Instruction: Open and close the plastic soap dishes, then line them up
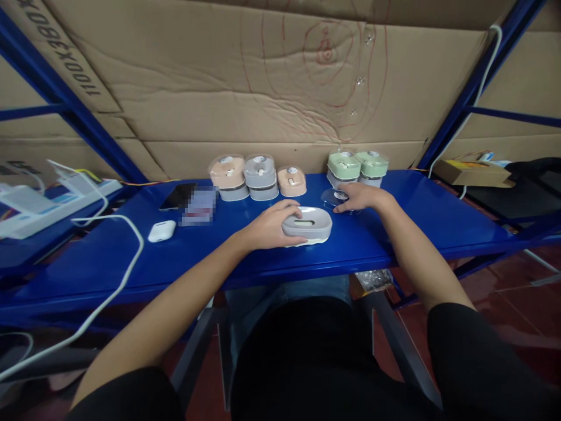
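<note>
Near the front of the blue table, my left hand [272,226] is wrapped round the left end of a grey oval box [309,225] with a slot in its recessed top and a pale scalloped base. Farther back and to the right, my right hand [362,197] grips the edge of a clear plastic lid [329,199] with a round label, thumb in front. The lid lies low at the table top; whether it touches the table I cannot tell. Behind it stand green boxes [344,166] with clear lids, stacked on grey ones.
At the back left are stacked peach [227,169] and grey boxes [259,171], plus a single peach box [292,181]. A white earbud case [162,231], a dark phone [177,196] and a power strip [65,204] with a white cable lie left. Cardboard [280,76] walls the back.
</note>
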Demonstrator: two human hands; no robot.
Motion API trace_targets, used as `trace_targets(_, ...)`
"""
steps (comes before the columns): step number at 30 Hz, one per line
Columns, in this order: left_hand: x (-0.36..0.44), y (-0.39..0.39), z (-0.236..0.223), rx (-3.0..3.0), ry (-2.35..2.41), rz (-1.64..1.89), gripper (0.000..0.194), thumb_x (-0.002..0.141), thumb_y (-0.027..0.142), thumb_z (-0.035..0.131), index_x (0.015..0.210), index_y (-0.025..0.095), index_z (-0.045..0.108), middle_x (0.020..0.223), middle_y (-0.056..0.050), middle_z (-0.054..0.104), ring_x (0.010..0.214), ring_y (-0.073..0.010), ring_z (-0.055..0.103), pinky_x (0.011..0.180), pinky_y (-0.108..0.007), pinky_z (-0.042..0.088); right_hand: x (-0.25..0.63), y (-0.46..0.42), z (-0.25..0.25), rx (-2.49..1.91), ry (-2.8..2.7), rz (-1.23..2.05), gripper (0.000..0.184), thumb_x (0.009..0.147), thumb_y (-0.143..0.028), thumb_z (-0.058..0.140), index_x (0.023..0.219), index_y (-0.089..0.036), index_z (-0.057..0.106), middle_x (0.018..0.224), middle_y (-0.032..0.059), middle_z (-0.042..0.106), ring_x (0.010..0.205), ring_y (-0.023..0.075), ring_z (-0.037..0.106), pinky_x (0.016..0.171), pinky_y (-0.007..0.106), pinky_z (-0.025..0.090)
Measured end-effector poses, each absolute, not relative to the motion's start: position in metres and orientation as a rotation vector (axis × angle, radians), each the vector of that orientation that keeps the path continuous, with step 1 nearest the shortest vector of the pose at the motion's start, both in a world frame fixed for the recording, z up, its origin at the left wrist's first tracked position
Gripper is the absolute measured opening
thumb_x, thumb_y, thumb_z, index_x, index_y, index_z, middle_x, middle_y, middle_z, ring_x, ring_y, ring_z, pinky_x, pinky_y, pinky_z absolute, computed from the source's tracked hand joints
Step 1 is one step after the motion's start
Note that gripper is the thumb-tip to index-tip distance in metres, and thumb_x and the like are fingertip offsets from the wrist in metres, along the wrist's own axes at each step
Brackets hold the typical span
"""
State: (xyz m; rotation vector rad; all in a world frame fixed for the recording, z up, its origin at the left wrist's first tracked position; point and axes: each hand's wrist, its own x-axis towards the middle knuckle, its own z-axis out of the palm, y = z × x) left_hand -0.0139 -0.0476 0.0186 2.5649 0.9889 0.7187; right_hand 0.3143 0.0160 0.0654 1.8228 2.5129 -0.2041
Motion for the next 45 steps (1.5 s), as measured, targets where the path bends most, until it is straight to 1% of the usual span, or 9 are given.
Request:
trace_targets(6, -0.017, -0.052, 0.025, 2.687, 0.988, 0.543, 0.069, 0.08, 0.06, 0.094, 0.139, 0.029, 0.076, 0.16, -0.013, 0.063, 0.142, -0.0414, 0.067, 0.123, -0.055, 0.055, 0.314, 0.015, 0.066, 1.825, 2.5, -0.216, 0.075, 0.089, -0.058, 0.087, 0.15, -0.016, 0.069, 0.149, 0.0212, 0.077, 0.13, 0.0422, 0.077, 0.108, 0.05, 0.062)
trace_targets(11, -0.016, -0.051, 0.023, 2.794, 0.997, 0.527, 0.059, 0.089, 0.057, 0.086, 0.142, 0.031, 0.078, 0.156, -0.014, 0.064, 0.138, -0.0425, 0.068, 0.119, -0.056, 0.057, 0.313, 0.015, 0.066, 1.827, 2.506, -0.212, 0.075, 0.089, -0.06, 0.088, 0.149, -0.018, 0.07, 0.147, 0.0185, 0.078, 0.129, 0.0397, 0.077, 0.108, 0.047, 0.061)
trace_targets(15, -0.014, -0.051, 0.022, 2.921, 0.969, 0.485, 0.055, 0.097, 0.054, 0.079, 0.147, 0.03, 0.076, 0.154, -0.015, 0.062, 0.137, -0.0413, 0.067, 0.118, -0.055, 0.057, 0.313, 0.012, 0.069, 1.81, 2.535, -0.185, 0.078, 0.089, -0.061, 0.088, 0.15, -0.016, 0.07, 0.146, 0.021, 0.078, 0.129, 0.0409, 0.077, 0.106, 0.046, 0.061)
trace_targets(21, -0.012, -0.058, 0.026, 3.043, 0.945, 0.412, 0.055, 0.102, 0.05, 0.073, 0.149, 0.021, 0.076, 0.162, -0.022, 0.056, 0.14, -0.0452, 0.063, 0.124, -0.062, 0.051, 0.31, 0.005, 0.076, 1.875, 2.782, -0.021, 0.094, 0.088, -0.067, 0.087, 0.161, -0.013, 0.063, 0.144, 0.0237, 0.077, 0.126, 0.044, 0.076, 0.105, 0.051, 0.06)
trace_targets(25, -0.012, -0.052, 0.019, 2.838, 0.948, 0.466, 0.072, 0.096, 0.054, 0.079, 0.159, 0.021, 0.066, 0.167, -0.022, 0.056, 0.15, -0.0482, 0.058, 0.128, -0.066, 0.047, 0.302, -0.002, 0.075, 1.678, 3.165, -0.18, 0.094, 0.084, -0.064, 0.091, 0.16, -0.016, 0.065, 0.141, 0.0206, 0.078, 0.123, 0.0414, 0.075, 0.107, 0.054, 0.06)
trace_targets(30, -0.012, -0.031, -0.003, 2.308, 0.977, 0.805, 0.132, 0.074, 0.058, 0.102, 0.179, 0.021, 0.03, 0.164, -0.027, 0.06, 0.154, -0.0486, 0.06, 0.128, -0.067, 0.048, 0.285, -0.014, 0.069, 1.162, 3.351, -0.45, 0.09, 0.084, -0.064, 0.092, 0.16, -0.022, 0.067, 0.138, 0.0148, 0.078, 0.118, 0.0356, 0.074, 0.106, 0.053, 0.06)
trace_targets(32, -0.012, -0.025, -0.009, 2.178, 0.948, 0.88, 0.146, 0.066, 0.055, 0.107, 0.181, 0.022, 0.023, 0.159, -0.026, 0.065, 0.151, -0.0484, 0.062, 0.129, -0.07, 0.046, 0.277, -0.017, 0.064, 1.081, 3.324, -0.45, 0.092, 0.084, -0.064, 0.092, 0.161, -0.021, 0.068, 0.134, 0.0153, 0.078, 0.116, 0.0347, 0.073, 0.106, 0.053, 0.059)
trace_targets(36, -0.011, -0.022, -0.012, 2.08, 0.897, 0.919, 0.15, 0.064, 0.049, 0.108, 0.182, 0.021, 0.019, 0.154, -0.025, 0.069, 0.149, -0.0474, 0.065, 0.131, -0.073, 0.043, 0.265, -0.017, 0.054, 1.042, 3.312, -0.442, 0.091, 0.087, -0.066, 0.09, 0.164, -0.023, 0.067, 0.131, 0.0144, 0.075, 0.114, 0.0346, 0.071, 0.106, 0.055, 0.058)
trace_targets(45, -0.009, -0.022, -0.008, 2.072, 0.928, 0.909, 0.143, 0.063, 0.052, 0.107, 0.178, 0.018, 0.029, 0.155, -0.027, 0.069, 0.148, -0.049, 0.066, 0.128, -0.071, 0.048, 0.265, -0.015, 0.048, 1.032, 3.295, -0.381, 0.091, 0.092, -0.066, 0.086, 0.17, -0.027, 0.061, 0.139, 0.015, 0.071, 0.117, 0.0341, 0.07, 0.108, 0.053, 0.058)
